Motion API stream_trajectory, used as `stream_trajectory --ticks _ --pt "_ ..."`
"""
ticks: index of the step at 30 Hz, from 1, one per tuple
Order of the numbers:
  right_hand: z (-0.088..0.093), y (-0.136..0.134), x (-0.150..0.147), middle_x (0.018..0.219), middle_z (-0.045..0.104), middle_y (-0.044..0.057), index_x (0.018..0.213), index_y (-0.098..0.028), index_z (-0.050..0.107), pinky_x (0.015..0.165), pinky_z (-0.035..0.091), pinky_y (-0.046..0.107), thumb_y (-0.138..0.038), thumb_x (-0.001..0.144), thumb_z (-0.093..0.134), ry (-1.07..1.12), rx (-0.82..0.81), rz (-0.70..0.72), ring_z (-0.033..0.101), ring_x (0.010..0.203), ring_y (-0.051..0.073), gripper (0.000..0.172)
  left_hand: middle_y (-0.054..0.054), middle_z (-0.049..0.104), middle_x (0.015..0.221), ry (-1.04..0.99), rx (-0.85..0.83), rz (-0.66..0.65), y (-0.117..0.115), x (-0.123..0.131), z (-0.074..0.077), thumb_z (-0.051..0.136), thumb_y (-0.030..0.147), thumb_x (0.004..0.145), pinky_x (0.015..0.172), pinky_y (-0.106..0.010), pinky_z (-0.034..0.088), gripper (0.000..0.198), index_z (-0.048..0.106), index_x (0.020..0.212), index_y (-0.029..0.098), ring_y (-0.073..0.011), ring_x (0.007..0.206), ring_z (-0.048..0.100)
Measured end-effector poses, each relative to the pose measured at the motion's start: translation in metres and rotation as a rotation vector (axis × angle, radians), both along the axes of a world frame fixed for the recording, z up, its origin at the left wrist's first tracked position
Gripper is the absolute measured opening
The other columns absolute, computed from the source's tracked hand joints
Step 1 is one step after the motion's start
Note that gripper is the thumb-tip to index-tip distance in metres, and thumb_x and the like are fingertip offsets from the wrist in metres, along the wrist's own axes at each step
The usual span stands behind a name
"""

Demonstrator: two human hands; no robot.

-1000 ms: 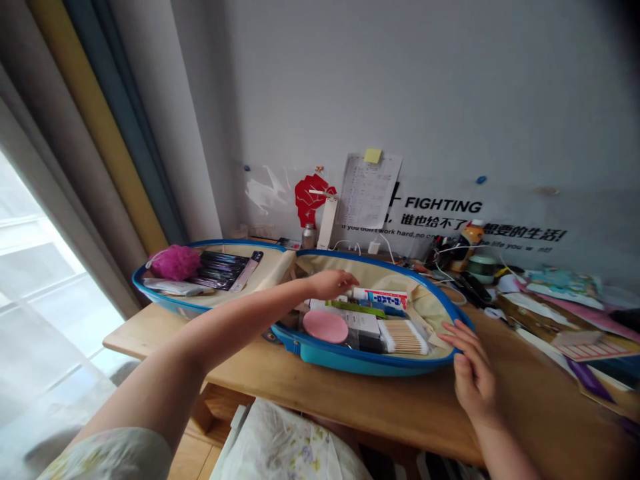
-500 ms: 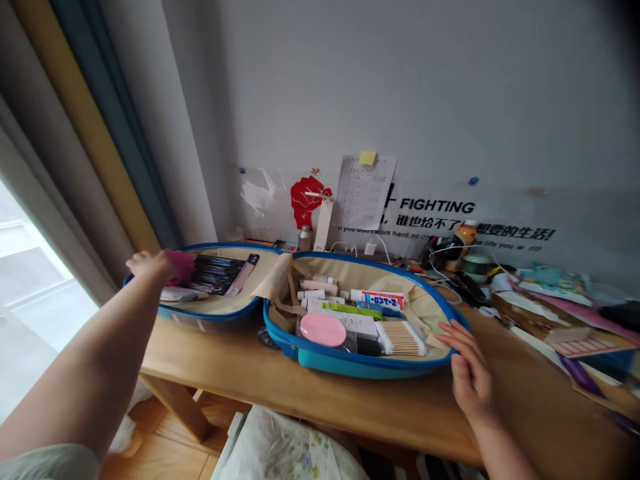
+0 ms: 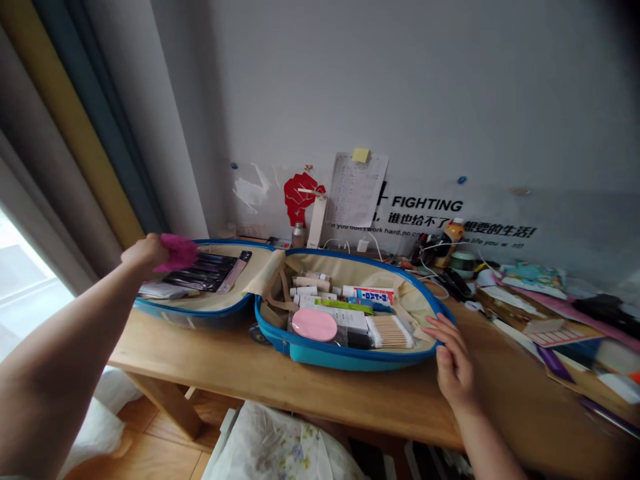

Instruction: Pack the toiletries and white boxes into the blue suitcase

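Note:
A blue suitcase (image 3: 345, 363) lies unfolded on the wooden table, both halves facing up. Over its left half, my left hand (image 3: 145, 253) is closed on a bright pink, fluffy mesh bath puff (image 3: 177, 253). Below the puff lies a flat pack of dark, slim tools (image 3: 213, 272). My right hand (image 3: 454, 357) rests its fingers on the right rim and grips nothing. In the right half sit a pink oval case (image 3: 315, 325), a bundle of cotton swabs (image 3: 390, 332), a toothpaste box (image 3: 369, 295), a green packet (image 3: 345, 306) and several small tubes.
The wooden table (image 3: 320, 393) stands against a wall with a poster (image 3: 425, 203). A white lamp (image 3: 317, 220) and a small bottle (image 3: 299, 235) stand behind the suitcase. Cables, papers and a jar (image 3: 463, 265) clutter the right. A flowered cloth (image 3: 290, 443) lies below the front edge.
My left hand has lifted the pink puff slightly up off the left half's contents. The view has turned a little, shifting the scene left. My right hand stays at the rim.

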State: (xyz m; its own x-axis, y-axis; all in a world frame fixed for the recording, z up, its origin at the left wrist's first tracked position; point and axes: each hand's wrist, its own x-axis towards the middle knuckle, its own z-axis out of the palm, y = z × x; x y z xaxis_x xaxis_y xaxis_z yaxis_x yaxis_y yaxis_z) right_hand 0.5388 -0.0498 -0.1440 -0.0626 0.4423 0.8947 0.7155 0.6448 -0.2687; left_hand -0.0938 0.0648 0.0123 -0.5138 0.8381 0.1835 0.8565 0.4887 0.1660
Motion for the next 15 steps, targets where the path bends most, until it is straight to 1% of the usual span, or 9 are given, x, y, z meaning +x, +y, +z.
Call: stream_trajectory --ticks 1,2,5,7,9,10,12,13,15 --pt "0.001 0.0 -0.001 0.118 0.071 0.012 0.106 -0.022 0.07 0.103 0.05 0.054 -0.039 0.101 0.042 -0.002 -0.002 -0.003 0.059 0.127 0.03 0.034 -0.016 0.071 0.097 -0.009 0.029 0.024 0.001 0.014 0.008 0.046 0.039 0.091 0.073 -0.031 0.047 0.047 0.054 0.119 0.002 -0.0278 0.09 0.064" --pt "0.001 -0.001 -0.001 0.118 0.071 0.012 0.106 -0.022 0.07 0.103 0.05 0.054 -0.039 0.101 0.041 -0.003 -0.004 -0.006 0.059 0.128 0.03 0.034 -0.015 0.07 0.101 -0.022 0.073 0.013 0.004 0.03 0.015 0.044 0.037 0.094 0.074 -0.029 0.046 0.046 0.053 0.121 0.001 -0.0263 0.093 0.063" --pt "0.003 -0.001 -0.002 0.118 0.071 0.012 0.107 -0.021 0.07 0.104 0.05 0.053 -0.038 0.101 0.041 0.001 0.003 -0.002 0.058 0.129 0.03 0.034 -0.011 0.069 0.11 -0.048 0.183 -0.158 0.014 0.086 0.032 0.043 0.031 0.098 0.077 -0.025 0.044 0.036 0.051 0.122 0.006 -0.0228 0.099 0.062" --pt "0.003 -0.001 -0.003 0.117 0.071 0.012 0.107 -0.022 0.07 0.104 0.049 0.053 -0.037 0.101 0.042 0.008 0.008 0.008 0.058 0.129 0.029 0.033 -0.008 0.069 0.113 -0.063 0.201 -0.288 0.022 0.129 0.035 0.048 0.035 0.098 0.076 -0.023 0.044 0.032 0.052 0.12 0.013 -0.0199 0.097 0.063" --pt "0.003 -0.001 -0.003 0.117 0.071 0.012 0.106 -0.022 0.071 0.104 0.05 0.053 -0.037 0.101 0.042 0.019 0.005 0.015 0.058 0.129 0.029 0.033 -0.004 0.071 0.109 -0.095 0.206 -0.432 0.027 0.177 0.031 0.054 0.038 0.096 0.073 -0.022 0.044 0.029 0.054 0.117 0.018 -0.0175 0.091 0.065" --pt "0.003 -0.001 -0.003 0.116 0.071 0.012 0.106 -0.022 0.071 0.104 0.05 0.053 -0.038 0.101 0.042 0.023 -0.001 0.015 0.058 0.128 0.03 0.033 -0.006 0.071 0.106 -0.154 0.213 -0.561 0.027 0.202 0.028 0.055 0.035 0.096 0.072 -0.024 0.045 0.027 0.055 0.115 0.017 -0.0181 0.089 0.065" --pt "0.003 -0.001 -0.004 0.116 0.071 0.011 0.106 -0.022 0.071 0.104 0.049 0.053 -0.039 0.101 0.042 0.025 -0.006 0.014 0.058 0.128 0.03 0.034 -0.008 0.072 0.104 -0.296 0.195 -0.764 0.024 0.253 0.018 0.056 0.03 0.095 0.073 -0.025 0.046 0.022 0.056 0.112 0.016 -0.0191 0.088 0.066" --pt "0.004 -0.002 -0.004 0.116 0.071 0.011 0.106 -0.022 0.071 0.104 0.049 0.053 -0.039 0.101 0.042 0.022 -0.005 0.014 0.058 0.128 0.029 0.034 -0.008 0.072 0.103 -0.356 0.161 -0.83 0.021 0.277 0.012 0.057 0.029 0.094 0.074 -0.026 0.047 0.02 0.057 0.11 0.016 -0.0195 0.088 0.066" --pt "0.004 -0.002 -0.005 0.117 0.071 0.011 0.106 -0.023 0.071 0.104 0.049 0.053 -0.039 0.101 0.041 0.016 0.002 0.008 0.059 0.128 0.029 0.034 -0.008 0.072 0.1 -0.441 0.073 -0.911 0.014 0.322 0.0 0.057 0.026 0.094 0.074 -0.026 0.048 0.016 0.058 0.107 0.016 -0.0193 0.086 0.067"
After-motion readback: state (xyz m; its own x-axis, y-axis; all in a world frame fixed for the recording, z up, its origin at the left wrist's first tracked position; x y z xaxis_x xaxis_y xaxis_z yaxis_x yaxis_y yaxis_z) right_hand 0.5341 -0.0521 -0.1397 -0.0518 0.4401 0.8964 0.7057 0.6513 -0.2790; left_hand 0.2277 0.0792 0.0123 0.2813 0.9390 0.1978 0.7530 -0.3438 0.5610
